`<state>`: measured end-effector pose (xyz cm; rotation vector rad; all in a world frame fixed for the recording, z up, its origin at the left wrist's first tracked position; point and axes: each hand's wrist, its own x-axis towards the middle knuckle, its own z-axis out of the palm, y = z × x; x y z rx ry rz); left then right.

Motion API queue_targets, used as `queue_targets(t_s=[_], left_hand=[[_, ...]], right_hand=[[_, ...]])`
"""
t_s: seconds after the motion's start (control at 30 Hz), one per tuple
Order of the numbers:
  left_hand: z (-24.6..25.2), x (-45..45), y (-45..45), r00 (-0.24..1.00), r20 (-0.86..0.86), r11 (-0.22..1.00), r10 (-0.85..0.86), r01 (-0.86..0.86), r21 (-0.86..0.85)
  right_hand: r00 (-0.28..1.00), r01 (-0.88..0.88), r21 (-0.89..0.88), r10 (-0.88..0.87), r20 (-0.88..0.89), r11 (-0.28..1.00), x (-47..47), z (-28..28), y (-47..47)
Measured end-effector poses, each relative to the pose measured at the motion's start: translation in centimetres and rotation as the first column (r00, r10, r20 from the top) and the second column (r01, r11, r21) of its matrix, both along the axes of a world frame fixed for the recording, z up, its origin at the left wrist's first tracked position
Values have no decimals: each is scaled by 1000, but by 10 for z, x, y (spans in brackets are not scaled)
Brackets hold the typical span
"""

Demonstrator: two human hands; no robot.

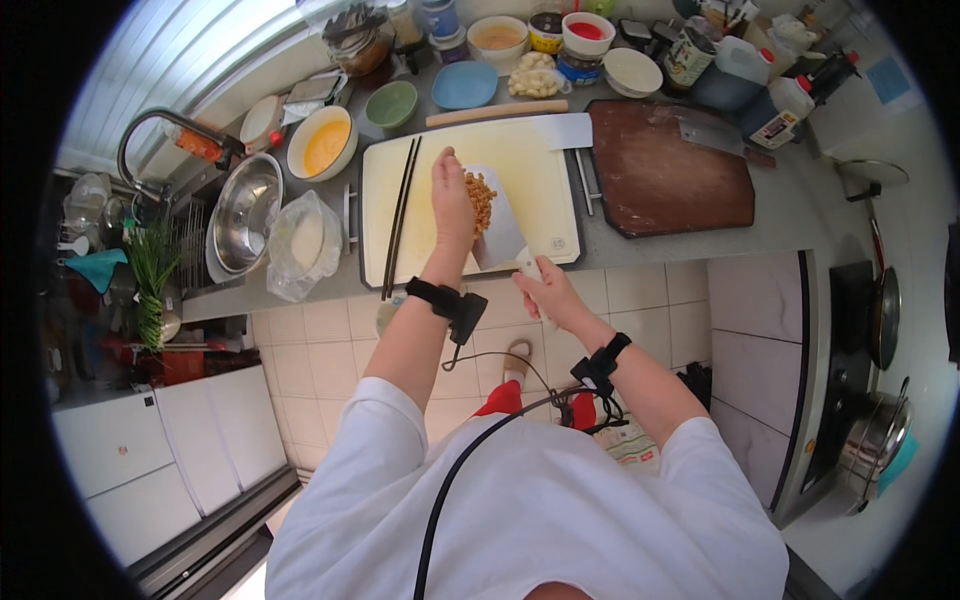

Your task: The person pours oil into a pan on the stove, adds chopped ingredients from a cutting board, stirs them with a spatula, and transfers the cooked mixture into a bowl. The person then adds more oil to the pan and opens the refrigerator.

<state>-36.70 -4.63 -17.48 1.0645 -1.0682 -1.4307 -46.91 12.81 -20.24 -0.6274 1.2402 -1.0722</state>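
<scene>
My right hand (553, 295) grips the pale handle of a cleaver (510, 232), whose broad metal blade lies low over a white cutting board (525, 142). Small chopped brown pieces (480, 202) are heaped against the blade's left part; some seem to rest on it. My left hand (452, 199) is held on edge, fingers extended, with its side against the heap. It grasps nothing. A pair of dark chopsticks (401, 217) lies along the board's left side. At its top right corner is a flat pale rectangular piece (570, 131).
Right of the board, a brown cutting board (667, 180) carries another cleaver (712, 135). A rolling pin (496, 113), green bowl (391, 104) and blue plate (465, 85) lie behind. Leftward are a bowl of yellow liquid (325, 150), plastic-wrapped bowl (306, 238) and steel basin (247, 214).
</scene>
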Motion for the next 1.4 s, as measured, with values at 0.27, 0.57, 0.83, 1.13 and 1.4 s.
queue_targets(t_s=[0.27, 0.57, 0.83, 1.13, 1.4], left_hand=[[35, 14, -45, 838, -545, 956, 29, 136, 260], [-12, 51, -75, 616, -631, 819, 471, -39, 573], [-72, 69, -63, 676, -677, 882, 292, 84, 464], [-10, -3, 23, 704, -638, 880, 313, 37, 473], [35, -104, 80, 697, -669, 904, 257, 72, 422]], right_hand=[[999, 25, -86, -27, -32, 996, -26, 24, 6], [996, 70, -61, -66, 61, 996, -61, 50, 36], [943, 317, -81, -304, 134, 945, -156, 106, 118], [678, 732, -121, -735, 34, 670, -325, 171, 332], [159, 952, -233, -970, -182, 200, -482, 206, 542]])
